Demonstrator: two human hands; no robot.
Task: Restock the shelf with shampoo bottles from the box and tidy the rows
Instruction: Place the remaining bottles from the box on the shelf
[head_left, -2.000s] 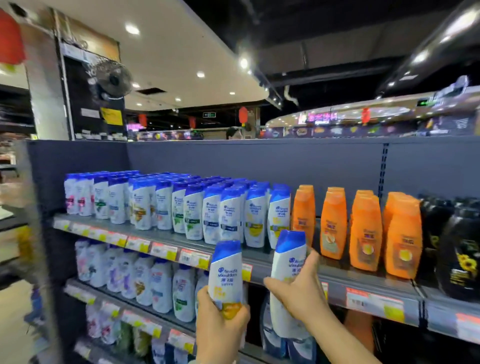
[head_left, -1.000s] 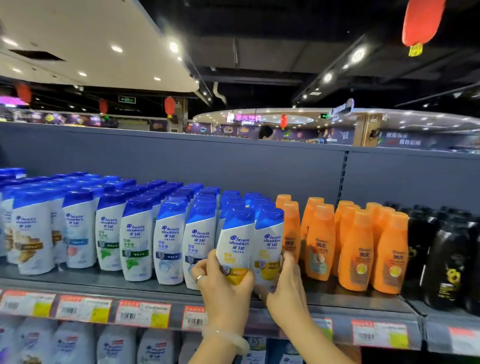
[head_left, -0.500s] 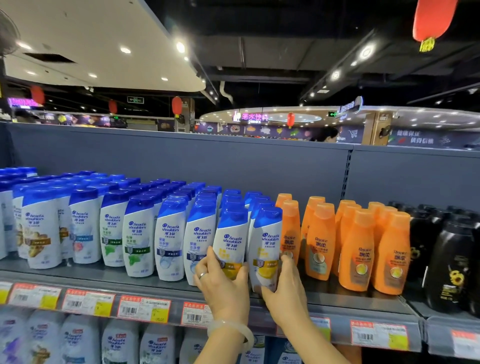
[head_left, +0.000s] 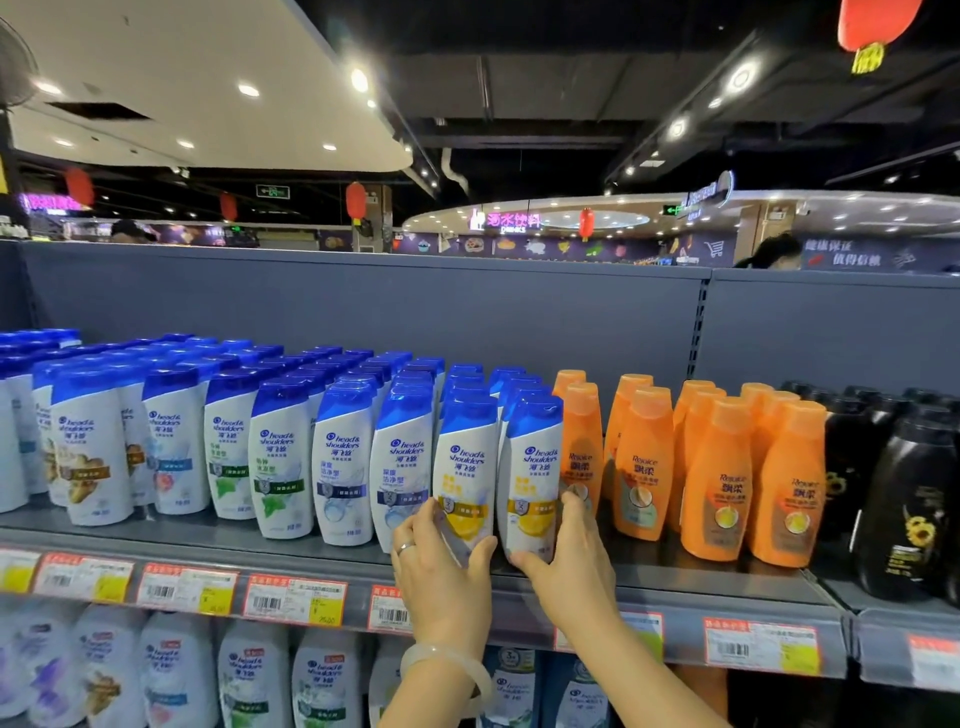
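Note:
Two white shampoo bottles with blue caps and yellow labels stand at the front of the top shelf (head_left: 675, 577). My left hand (head_left: 441, 566) grips the base of the left yellow-label bottle (head_left: 465, 467). My right hand (head_left: 569, 561) grips the base of the right yellow-label bottle (head_left: 532, 467), thumb under it and fingers along its right side. Both bottles stand at the right end of the blue-capped rows (head_left: 234, 415), with more blue caps lined up behind them. The box is out of view.
Orange bottles (head_left: 717, 478) stand right beside my right hand, black bottles (head_left: 904, 493) further right. Price tags (head_left: 291, 597) run along the shelf's front rail. A lower shelf holds more white bottles (head_left: 171, 670). A grey back panel (head_left: 415, 312) rises behind the rows.
Two seconds ago I held both bottles below the shelf; they rose onto it and now stand at the row fronts. My hands have slid down to their bases.

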